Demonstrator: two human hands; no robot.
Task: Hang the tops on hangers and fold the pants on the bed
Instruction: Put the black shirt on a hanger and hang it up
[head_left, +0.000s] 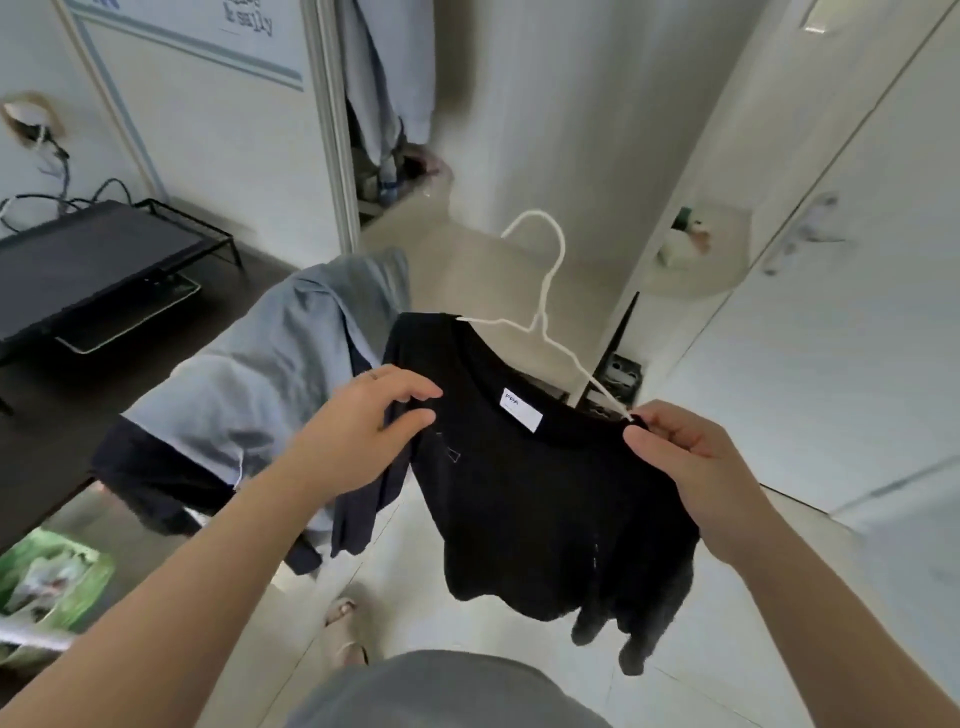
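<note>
A black top (540, 499) with a white neck label hangs in the air in front of me, on a white wire hanger (545, 291) whose hook sticks up above the collar. My left hand (363, 421) pinches the top's left shoulder between thumb and fingers. My right hand (691, 457) pinches the right end of the collar where the hanger's arm goes into the cloth. Most of the hanger's lower part is hidden inside the top.
A light blue garment (270, 374) and a dark navy one (156, 478) lie draped over a chair back at left. A dark desk (62, 415) with a monitor (78, 260) stands at far left. White doors fill the right side. A slipper (345, 634) lies on the tiled floor.
</note>
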